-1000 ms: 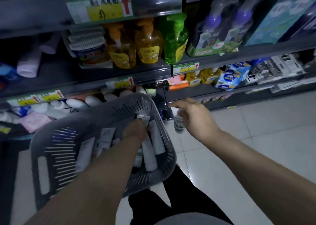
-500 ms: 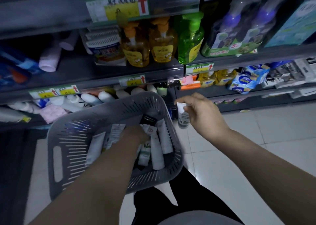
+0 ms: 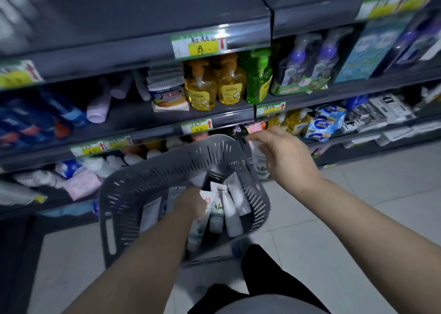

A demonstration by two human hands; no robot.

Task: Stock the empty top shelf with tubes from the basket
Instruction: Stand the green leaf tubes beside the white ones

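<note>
Right hand [image 3: 284,156] pinches a white tube [image 3: 259,164] just outside the right rim of the grey basket [image 3: 143,177], centre right of the frame. Left hand [image 3: 191,205] is sunk among the tubes [image 3: 232,215] lying in the basket at centre; whether it grips one, I cannot tell. Top shelf [image 3: 155,10] spans the upper frame, above yellow pump bottles [image 3: 214,84].

The left hand [image 3: 191,203] hides its fingers among blurred tubes [image 3: 232,208].
</note>
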